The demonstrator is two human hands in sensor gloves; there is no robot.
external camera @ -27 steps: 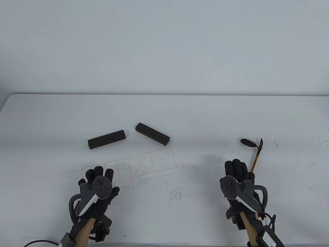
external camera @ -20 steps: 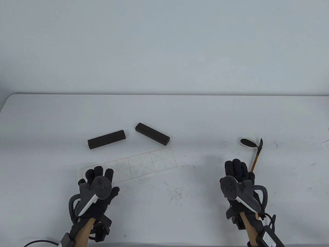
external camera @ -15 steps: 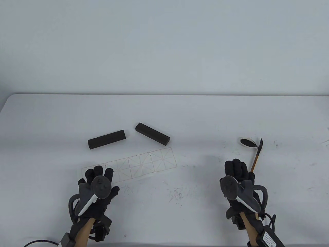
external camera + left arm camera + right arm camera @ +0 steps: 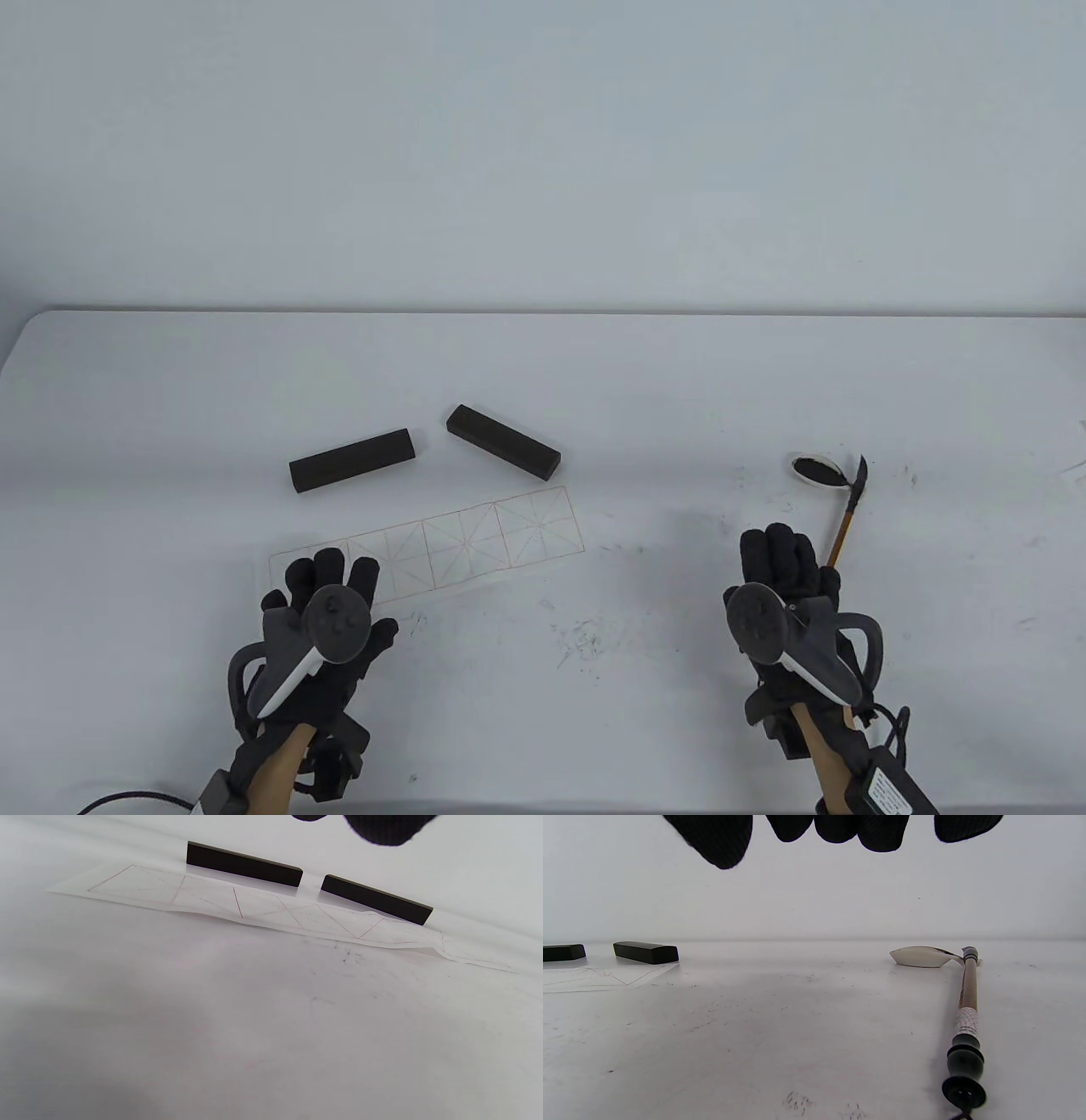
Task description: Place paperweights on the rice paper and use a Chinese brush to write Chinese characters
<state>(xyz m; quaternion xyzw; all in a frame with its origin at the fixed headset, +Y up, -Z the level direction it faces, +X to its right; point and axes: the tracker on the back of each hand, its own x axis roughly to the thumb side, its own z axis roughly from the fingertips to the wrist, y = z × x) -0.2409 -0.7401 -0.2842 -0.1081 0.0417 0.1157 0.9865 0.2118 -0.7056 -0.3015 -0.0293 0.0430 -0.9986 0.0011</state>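
A strip of rice paper [image 4: 475,543] [image 4: 271,908] with red grid squares lies slanted on the white table [image 4: 543,382]. Two black bar paperweights, the left one [image 4: 352,459] [image 4: 244,864] and the right one [image 4: 503,441] [image 4: 376,899] [image 4: 646,952], lie just beyond the paper, not on it. The brush [image 4: 847,518] [image 4: 967,1014] lies at the right with its tip by a small ink dish [image 4: 816,469] [image 4: 922,956]. My left hand [image 4: 327,586] hovers over the paper's left end, fingers relaxed and empty. My right hand [image 4: 780,556] hovers left of the brush handle, holding nothing.
Faint ink specks [image 4: 581,637] mark the table between my hands. A plain white wall stands behind the table's far edge. Cables trail from both wrists at the near edge.
My left hand has shifted very slightly; the right hand, paper, paperweights and brush have stayed put.
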